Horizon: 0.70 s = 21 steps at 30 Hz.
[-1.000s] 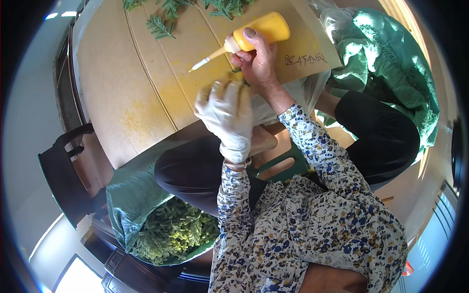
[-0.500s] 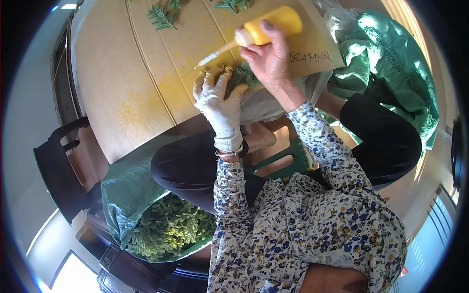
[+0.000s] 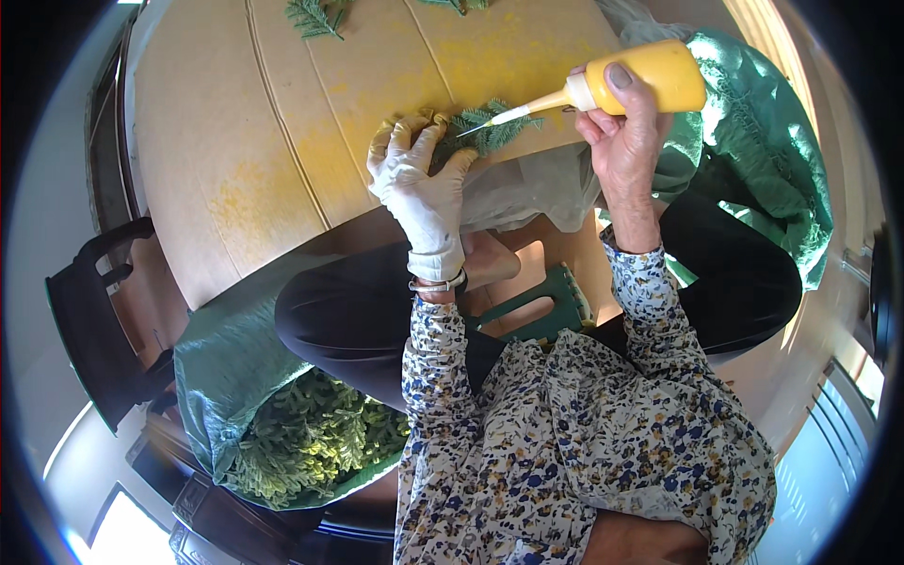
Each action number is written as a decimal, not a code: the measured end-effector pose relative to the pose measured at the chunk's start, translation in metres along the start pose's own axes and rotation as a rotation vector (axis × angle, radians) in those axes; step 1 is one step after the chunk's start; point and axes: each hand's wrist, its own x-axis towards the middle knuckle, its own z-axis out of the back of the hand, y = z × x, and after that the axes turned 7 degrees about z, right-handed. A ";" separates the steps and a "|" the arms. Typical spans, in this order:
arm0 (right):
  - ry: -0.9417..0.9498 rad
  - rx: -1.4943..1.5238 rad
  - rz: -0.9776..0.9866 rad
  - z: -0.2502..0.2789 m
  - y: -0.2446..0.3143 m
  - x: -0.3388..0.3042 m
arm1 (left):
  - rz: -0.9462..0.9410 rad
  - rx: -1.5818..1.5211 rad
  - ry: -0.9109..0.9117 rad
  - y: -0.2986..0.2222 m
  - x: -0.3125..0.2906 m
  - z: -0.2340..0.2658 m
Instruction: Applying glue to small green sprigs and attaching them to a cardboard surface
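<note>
My left hand (image 3: 416, 184), in a white glove with yellow-stained fingertips, pinches the left end of a green needle-leaved sprig (image 3: 504, 135) against the cardboard. Bare, my right hand (image 3: 626, 151) is wrapped round a yellow squeeze bottle (image 3: 670, 77), tipped so that its long nozzle (image 3: 537, 104) points down to the left. The nozzle's thin needle tip reaches over the sprig close to my left fingers; whether it touches the leaves I cannot tell.
The cardboard sheet (image 3: 217, 141) is spotted with yellow, and other sprigs (image 3: 315, 17) lie at its far edge. A green sack (image 3: 226, 377) at lower left holds many sprigs (image 3: 320, 438). Another green sack (image 3: 786, 151) lies at right. A green stool (image 3: 532, 311) stands between my legs.
My right hand has moved the bottle right and slightly nearer, bringing its tip from beyond my left fingers to over the sprig. The left hand keeps its hold almost unmoved.
</note>
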 end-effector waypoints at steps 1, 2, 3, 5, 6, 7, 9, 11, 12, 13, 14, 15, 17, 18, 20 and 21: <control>-0.002 0.005 0.001 -0.001 -0.002 -0.001 | -0.005 0.000 -0.015 0.000 0.000 0.000; -0.006 0.006 -0.009 -0.001 -0.003 -0.003 | 0.003 0.009 -0.004 -0.001 0.000 0.000; -0.004 0.004 -0.010 -0.002 -0.005 -0.004 | 0.008 -0.003 -0.003 -0.002 0.000 0.000; -0.020 -0.001 -0.011 -0.004 -0.008 -0.006 | 0.014 -0.015 -0.003 -0.003 0.001 0.000; -0.019 -0.009 0.008 -0.005 -0.009 -0.006 | 0.024 -0.005 -0.003 -0.005 0.001 0.000; -0.027 -0.012 0.000 -0.005 -0.009 -0.007 | 0.024 -0.003 -0.018 -0.006 0.000 0.001; -0.025 -0.021 0.013 -0.006 -0.010 -0.008 | 0.039 -0.009 -0.009 -0.007 0.001 0.001; -0.013 -0.022 0.001 -0.007 -0.011 -0.009 | 0.041 -0.020 -0.012 -0.008 0.001 0.001; 0.000 -0.025 -0.004 -0.008 -0.011 -0.009 | 0.043 -0.020 -0.013 -0.009 0.001 0.001; -0.001 -0.024 -0.004 -0.008 -0.012 -0.009 | 0.046 -0.024 -0.022 -0.009 0.001 0.001; -0.011 -0.026 -0.007 -0.010 -0.013 -0.010 | 0.045 -0.018 -0.014 -0.009 0.001 0.001; -0.011 -0.025 -0.001 -0.011 -0.014 -0.010 | 0.038 -0.008 -0.019 -0.009 0.001 0.001; -0.026 -0.046 -0.017 -0.011 -0.015 -0.011 | 0.032 0.003 -0.023 -0.009 0.001 0.001; -0.023 -0.061 -0.014 -0.012 -0.015 -0.011 | 0.028 -0.004 -0.024 -0.008 0.002 0.000; -0.028 -0.061 -0.009 -0.012 -0.015 -0.011 | 0.025 -0.010 -0.025 -0.007 0.001 0.000; -0.018 -0.057 0.014 -0.011 -0.014 -0.011 | 0.026 -0.011 -0.029 -0.007 0.001 0.000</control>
